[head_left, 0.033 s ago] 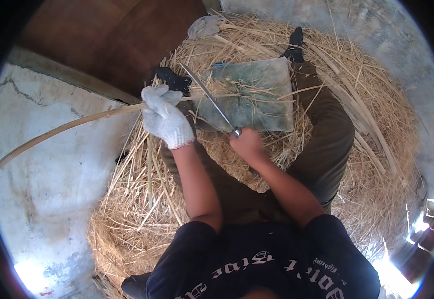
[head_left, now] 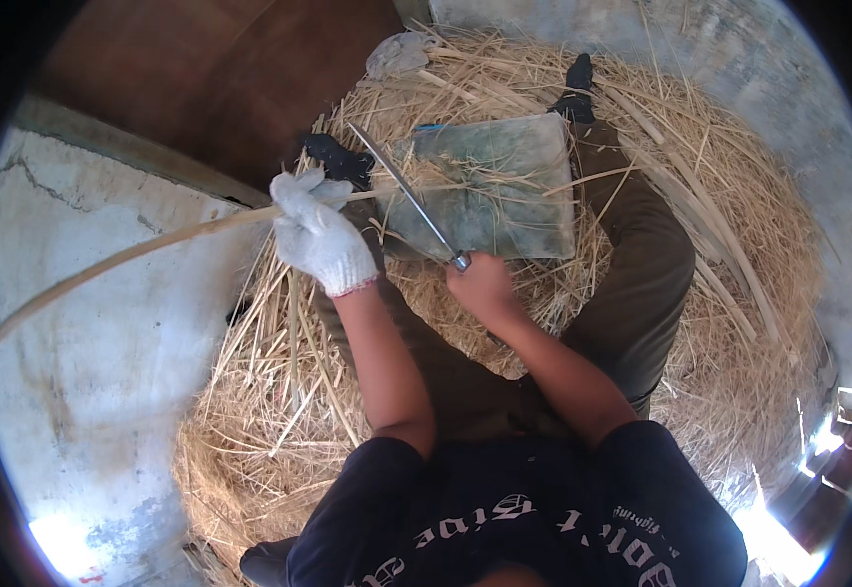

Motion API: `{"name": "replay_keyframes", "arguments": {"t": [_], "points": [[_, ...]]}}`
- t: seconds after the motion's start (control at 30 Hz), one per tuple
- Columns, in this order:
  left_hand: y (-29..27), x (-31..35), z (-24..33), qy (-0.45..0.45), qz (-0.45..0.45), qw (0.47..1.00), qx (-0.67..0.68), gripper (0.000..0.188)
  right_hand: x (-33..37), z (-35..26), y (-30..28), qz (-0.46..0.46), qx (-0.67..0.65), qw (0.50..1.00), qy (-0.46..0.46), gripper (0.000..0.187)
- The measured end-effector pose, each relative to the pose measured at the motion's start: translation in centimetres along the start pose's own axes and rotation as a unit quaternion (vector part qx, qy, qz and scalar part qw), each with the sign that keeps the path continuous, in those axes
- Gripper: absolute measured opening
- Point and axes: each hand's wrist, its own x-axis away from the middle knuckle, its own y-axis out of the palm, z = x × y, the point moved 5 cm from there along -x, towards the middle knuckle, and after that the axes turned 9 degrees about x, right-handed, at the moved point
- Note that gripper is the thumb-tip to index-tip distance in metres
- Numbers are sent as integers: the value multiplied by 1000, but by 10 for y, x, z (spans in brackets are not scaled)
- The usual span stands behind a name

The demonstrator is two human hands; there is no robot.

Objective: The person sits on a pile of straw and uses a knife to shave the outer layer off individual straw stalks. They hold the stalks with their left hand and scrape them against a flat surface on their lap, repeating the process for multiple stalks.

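A long, thin bamboo strip (head_left: 191,233) bows out to the left and runs through my left hand (head_left: 320,235), which wears a white knitted glove with its fingers closed round it. Its right end lies over the greenish flat pad (head_left: 533,223) between my legs. My bare right hand (head_left: 483,288) grips the handle of a knife (head_left: 406,188), mostly hidden in the fist. The long, narrow blade points up and left and crosses the strip just right of the glove. Whether the edge bites into the strip, I cannot tell.
Pale shavings and split strips (head_left: 729,186) heap all round my legs. My feet in dark socks (head_left: 575,90) rest beyond and beside the pad. A crumpled plastic bag (head_left: 398,55) lies at the far side, near a brown panel (head_left: 220,78). A cracked wall (head_left: 83,313) stands at left.
Both hands, the knife and the strip have shifted very slightly to the left. The grips look the same.
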Motion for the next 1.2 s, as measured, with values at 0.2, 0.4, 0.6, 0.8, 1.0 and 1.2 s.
{"name": "replay_keyframes", "arguments": {"t": [0.2, 0.4, 0.6, 0.8, 1.0, 1.2], "points": [[2, 15, 11, 11, 1, 999, 48, 65, 8, -15, -20, 69, -11, 996, -59, 26], [14, 21, 5, -3, -38, 999, 39, 50, -45, 78, 19, -38, -43, 991, 122, 34], [13, 14, 11, -5, -149, 986, 74, 43, -29, 36, 21, 3, -76, 996, 42, 32], [13, 11, 20, 83, -261, 957, 98, 37, -6, -6, -10, -9, -135, 991, -2, 26], [14, 11, 23, 20, -259, 964, 49, 25, -18, 32, 12, 39, -146, 989, 1, 28], [13, 17, 25, 36, -214, 975, 53, 20, 2, -7, -9, 24, -152, 988, -27, 27]]}}
